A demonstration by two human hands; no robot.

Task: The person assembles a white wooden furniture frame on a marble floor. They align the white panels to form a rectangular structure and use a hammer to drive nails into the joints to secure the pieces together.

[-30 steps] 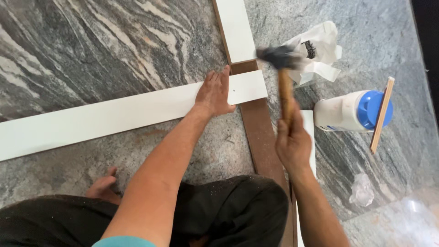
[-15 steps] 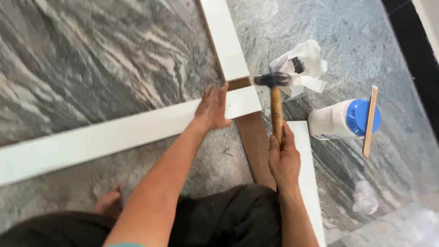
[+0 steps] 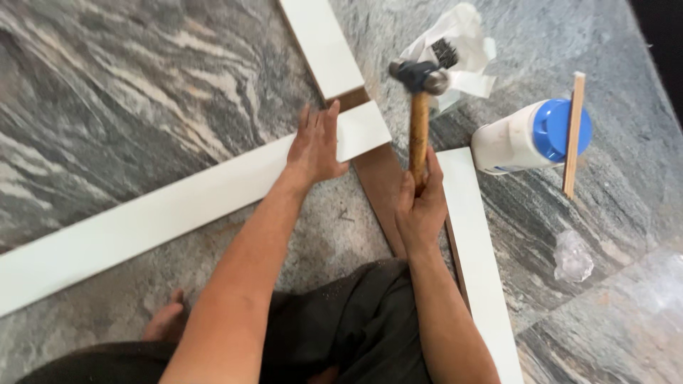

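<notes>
Fingers of my right hand [image 3: 421,206] wrap the hammer [image 3: 420,114] handle, head at twelve o'clock. My left hand [image 3: 316,146] presses flat, fingers spread, on the white board [image 3: 178,206].

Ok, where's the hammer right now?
In the head view, the hammer is right of centre, gripped low on its wooden handle by the right hand, its head above the brown board, beside the white paper.
</notes>
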